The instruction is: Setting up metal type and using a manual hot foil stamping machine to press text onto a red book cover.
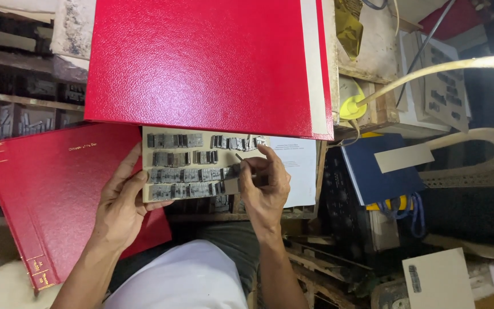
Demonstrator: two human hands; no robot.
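My left hand (122, 200) holds the left edge of a beige card tray (147, 166) set with several rows of small grey metal type pieces (181, 174). My right hand (264, 183) pinches a thin metal tool (240, 158) at the right end of the rows, fingers closed on it. A large red book cover (201, 63) lies above the tray and hides its top edge. A second red book (41, 194) with gold lettering on its spine lies under my left hand.
A white printed sheet (298, 166) lies right of the tray. A dark blue book (373, 171) with a beige strip sits at right, beside a yellow lamp base (351, 107) and cable. Wooden type cases (24, 114) fill the left. A grey card (435, 280) lies lower right.
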